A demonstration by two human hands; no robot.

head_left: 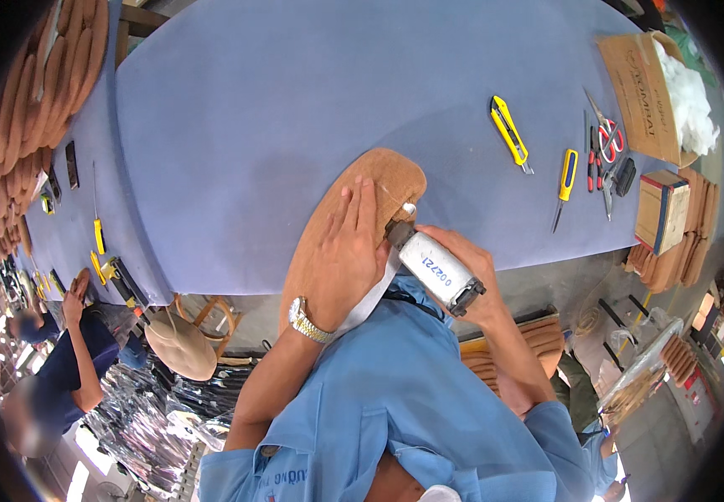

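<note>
A long brown fabric-covered pad (395, 171) with rounded ends lies slanting across the table's near edge, reaching toward my body. My left hand (349, 251) rests flat on it, fingers stretched out; a metal watch circles that wrist. In my right hand (471, 259), closed round its body, is a white cylindrical hand tool (433, 266) with a black nose and black rear end. Its nose touches or hovers at the pad's right edge; I cannot tell which. Just above the nose a small white spot (410, 208) shows on the pad. A pale strip (370, 297) runs beneath my left hand.
On the blue table (295, 75) at right are a yellow utility knife (509, 134), a yellow screwdriver (567, 180), red-handled scissors (610, 140) and a carton (638, 96) with white stuffing. Brown pads (52, 84) are piled at far left. Another person (77, 360) works at lower left.
</note>
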